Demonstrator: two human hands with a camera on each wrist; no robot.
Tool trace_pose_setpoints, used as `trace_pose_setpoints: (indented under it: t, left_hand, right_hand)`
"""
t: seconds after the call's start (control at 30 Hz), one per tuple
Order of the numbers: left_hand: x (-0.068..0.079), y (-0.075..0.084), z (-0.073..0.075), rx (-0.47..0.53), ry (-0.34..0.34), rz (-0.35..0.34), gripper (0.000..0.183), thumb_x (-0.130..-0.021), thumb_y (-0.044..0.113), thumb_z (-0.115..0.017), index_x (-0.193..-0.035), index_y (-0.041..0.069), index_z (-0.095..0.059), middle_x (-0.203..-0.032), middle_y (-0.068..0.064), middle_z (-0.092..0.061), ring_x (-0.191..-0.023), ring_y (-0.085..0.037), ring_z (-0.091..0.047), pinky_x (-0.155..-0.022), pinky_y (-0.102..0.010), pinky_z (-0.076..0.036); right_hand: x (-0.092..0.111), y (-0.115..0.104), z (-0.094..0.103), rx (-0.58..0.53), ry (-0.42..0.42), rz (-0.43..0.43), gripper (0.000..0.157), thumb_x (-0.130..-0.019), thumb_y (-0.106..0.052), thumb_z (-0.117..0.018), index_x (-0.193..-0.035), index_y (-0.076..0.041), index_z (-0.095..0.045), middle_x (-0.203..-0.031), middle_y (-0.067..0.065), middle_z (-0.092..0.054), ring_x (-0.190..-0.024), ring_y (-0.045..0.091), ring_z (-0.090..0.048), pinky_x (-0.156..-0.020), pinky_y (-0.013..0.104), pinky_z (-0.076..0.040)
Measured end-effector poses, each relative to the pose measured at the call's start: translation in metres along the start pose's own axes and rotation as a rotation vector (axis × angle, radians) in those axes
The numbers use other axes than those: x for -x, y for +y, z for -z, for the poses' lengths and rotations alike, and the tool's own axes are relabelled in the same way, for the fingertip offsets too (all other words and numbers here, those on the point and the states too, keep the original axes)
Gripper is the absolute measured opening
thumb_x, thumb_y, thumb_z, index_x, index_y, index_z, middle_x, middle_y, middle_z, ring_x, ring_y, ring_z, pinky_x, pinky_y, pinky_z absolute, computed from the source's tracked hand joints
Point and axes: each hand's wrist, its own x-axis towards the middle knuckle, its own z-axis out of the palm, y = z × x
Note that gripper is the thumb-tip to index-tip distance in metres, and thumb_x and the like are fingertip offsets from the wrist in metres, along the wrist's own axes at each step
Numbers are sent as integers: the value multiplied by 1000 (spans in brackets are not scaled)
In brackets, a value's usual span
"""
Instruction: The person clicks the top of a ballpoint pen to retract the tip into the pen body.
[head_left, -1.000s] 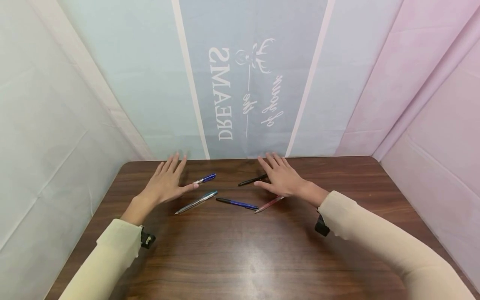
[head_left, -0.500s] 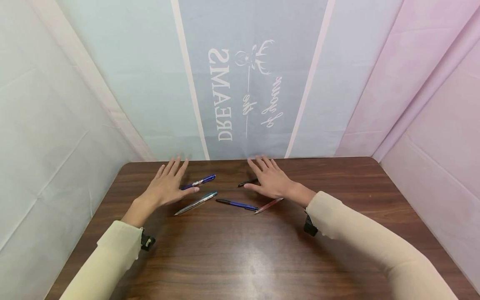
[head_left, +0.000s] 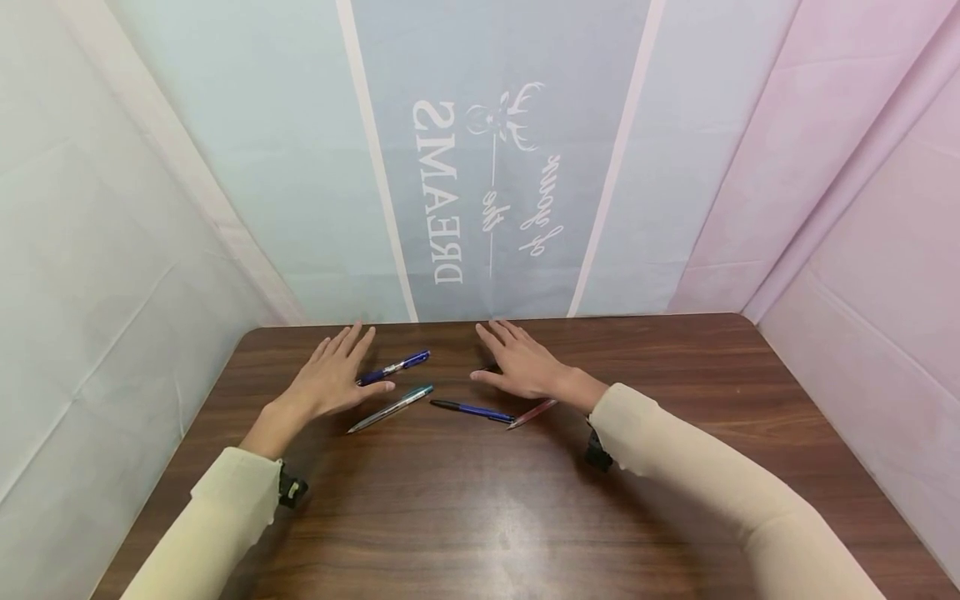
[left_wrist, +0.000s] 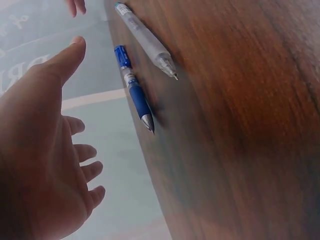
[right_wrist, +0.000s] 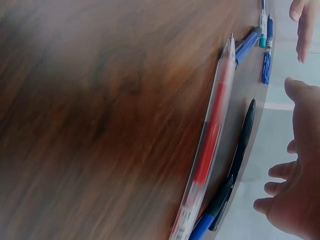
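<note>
A dark brown, wood-grained bench with rounded far corners spans the lower part of the head view, a soft white glare shining on its near surface. Behind its far edge rises a pale blue cloth backdrop, crossed by white stripes and printed with white lettering (sideways and mirrored, "DREAMS" among it), while a creased greyish-white sheet closes the left side and a pinkish one the right.
</note>
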Motion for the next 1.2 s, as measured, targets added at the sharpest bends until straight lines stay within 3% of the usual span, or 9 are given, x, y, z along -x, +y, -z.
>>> trace_pose_setpoints:
  t: [0.2, 0.43, 0.97, 1.2]
  left_hand:
    - [2, -3, 0, 34, 4, -3, 109, -96, 69, -65, -167, 0, -19, -173, -29, -13, -157, -52, -19, -128, -67, -15]
    - [3, -3, 0, 60, 49, -23, 109, -91, 59, -77, -166, -1, -26, -171, -30, -21, -153, -54, -27, -124, -70, -24]
    - [5, -7, -6, 113, 58, -33, 101, -89, 51, -83, -161, -3, -37, -167, -33, -26, -149, -59, -30, -113, -78, -34]
    - [4, -10, -9, 155, 64, -47, 97, -89, 45, -86, -157, -6, -42, -161, -33, -37, -145, -58, -37, -109, -76, -40]
  right_hand:
    - [-7, -5, -2, -27, -14, 1, 90, -107, -64, -49, -169, -7, -18, -172, 26, -24, -160, 42, -22, -131, 51, -21]
    - [-19, -10, -2, -83, -1, 21, 89, -106, -60, -55, -169, -6, -21, -171, 24, -27, -159, 40, -27, -127, 51, -31]
    - [-41, -19, -15, -160, 1, 11, 88, -104, -59, -59, -168, -9, -25, -171, 16, -32, -157, 35, -32, -126, 50, -34]
    - [-49, -23, -19, -179, -3, 14, 88, -103, -56, -64, -168, -11, -26, -170, 14, -35, -156, 34, -33, -126, 49, -35]
